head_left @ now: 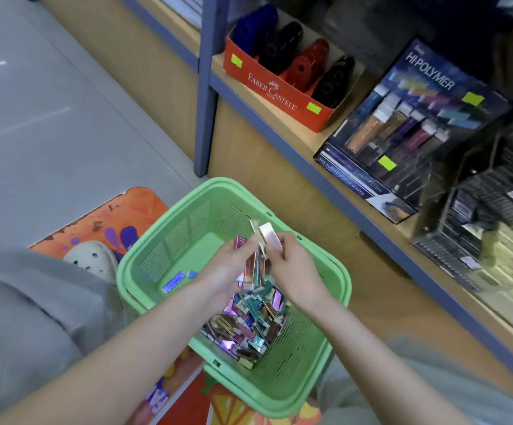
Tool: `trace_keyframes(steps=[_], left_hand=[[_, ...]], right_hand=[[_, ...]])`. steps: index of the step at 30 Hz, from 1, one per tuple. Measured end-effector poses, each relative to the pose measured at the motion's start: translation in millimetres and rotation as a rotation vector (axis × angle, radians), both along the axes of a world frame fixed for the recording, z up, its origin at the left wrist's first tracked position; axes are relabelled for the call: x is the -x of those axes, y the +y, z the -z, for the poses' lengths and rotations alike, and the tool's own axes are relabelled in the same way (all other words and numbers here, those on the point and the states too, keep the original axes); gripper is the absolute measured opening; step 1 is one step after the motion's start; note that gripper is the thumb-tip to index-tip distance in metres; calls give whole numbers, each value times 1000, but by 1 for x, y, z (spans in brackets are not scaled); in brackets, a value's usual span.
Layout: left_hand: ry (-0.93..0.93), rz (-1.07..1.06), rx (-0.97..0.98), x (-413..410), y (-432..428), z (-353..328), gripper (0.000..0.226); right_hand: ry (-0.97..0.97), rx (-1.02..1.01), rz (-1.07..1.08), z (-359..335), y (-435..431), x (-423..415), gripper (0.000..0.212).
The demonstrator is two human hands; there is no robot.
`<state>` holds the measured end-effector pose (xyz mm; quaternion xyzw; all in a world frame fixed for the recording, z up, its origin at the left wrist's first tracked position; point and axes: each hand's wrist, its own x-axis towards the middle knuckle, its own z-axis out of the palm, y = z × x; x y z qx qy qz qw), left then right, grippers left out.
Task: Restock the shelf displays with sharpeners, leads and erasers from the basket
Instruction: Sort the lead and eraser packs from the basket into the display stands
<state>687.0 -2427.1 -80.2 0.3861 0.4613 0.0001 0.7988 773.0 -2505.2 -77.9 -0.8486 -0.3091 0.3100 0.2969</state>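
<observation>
Though L hand (229, 265) & R hand (296, 271) fingers grip slim packs (269, 237) over basket (187, 240), labels blurred, unreadable.

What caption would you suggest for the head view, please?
Left hand and right hand hold slim metallic packs above a green basket, beside a red sharpener box and Hi-Polymer display.

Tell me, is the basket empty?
No: small packs pile at the near end of the basket; the far end is almost bare.

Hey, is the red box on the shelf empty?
No, the red box holds a row of blue, black and red sharpeners standing in it.
</observation>
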Motion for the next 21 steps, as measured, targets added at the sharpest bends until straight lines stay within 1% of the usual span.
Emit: trace_keyframes(steps=[2,4,6,7,9,11,14,15,17,21], left_hand=[[-54,-1,-6,1,-4,-16,16],[-104,4,-34,1,-7,-28,20],[-112,62,-96,-3,-10,-36,40],[-99,78,-127,-6,-11,-40,45],[-92,63,-184,-12,-10,-46,37],[-98,57,-239,-18,-6,-53,31],[-137,101,-336,-28,4,-67,23],[-165,117,-363,-32,7,-72,18],[-216,149,-401,-39,14,-83,11],[-222,207,-462,-51,27,-94,10]], right_hand=[[-1,6,-7,-19,-4,-5,11],[-13,23,-16,-35,-7,-11,19],[-24,28,-11,-47,-10,-19,22],[-19,14,-4,-53,-11,-24,21],[1,-15,5,-67,-14,-34,18],[69,-50,-7,-81,-17,-42,20],[130,-76,-49,-106,-16,-55,18],[116,-99,-48,-114,-15,-61,15],[30,-188,12,-127,-12,-77,15],[-166,-407,283,-139,-6,-112,21]])
